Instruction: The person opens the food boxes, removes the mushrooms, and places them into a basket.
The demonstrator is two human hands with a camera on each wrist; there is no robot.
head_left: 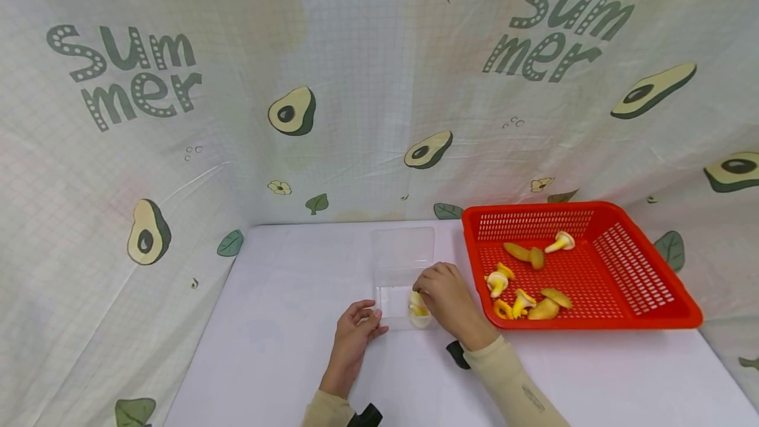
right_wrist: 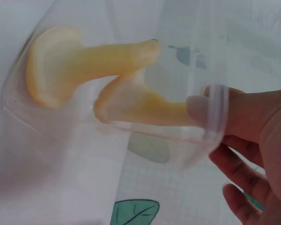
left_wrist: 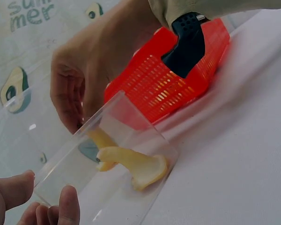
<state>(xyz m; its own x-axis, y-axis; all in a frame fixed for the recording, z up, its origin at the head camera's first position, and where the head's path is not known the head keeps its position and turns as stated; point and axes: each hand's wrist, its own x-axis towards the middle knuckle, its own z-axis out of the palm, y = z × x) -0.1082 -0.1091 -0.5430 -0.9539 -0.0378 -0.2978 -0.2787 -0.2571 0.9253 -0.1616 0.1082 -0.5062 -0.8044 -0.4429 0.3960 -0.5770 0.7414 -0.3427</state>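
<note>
A clear plastic box (head_left: pixel 393 312) with its lid (head_left: pixel 404 246) folded back stands on the table. My left hand (head_left: pixel 354 335) holds its near left corner, thumb and fingers at the rim. My right hand (head_left: pixel 446 295) reaches into the box's right side. In the right wrist view its thumb and fingers pinch the stem end of a yellow mushroom (right_wrist: pixel 136 103). Beside it, inside the box, lies another pale yellow mushroom (right_wrist: pixel 56 65) with a broad cap. In the left wrist view both mushrooms show through the clear wall, and the right fingertips are partly hidden.
Right of the box stands a red perforated basket (head_left: pixel 640 262). Several yellow and brownish mushrooms lie in it, among them a white-capped mushroom (head_left: pixel 560 241) near the back and a brown mushroom (head_left: pixel 544 309) at the front. A printed curtain (head_left: pixel 356 51) hangs behind the white table (head_left: pixel 284 295).
</note>
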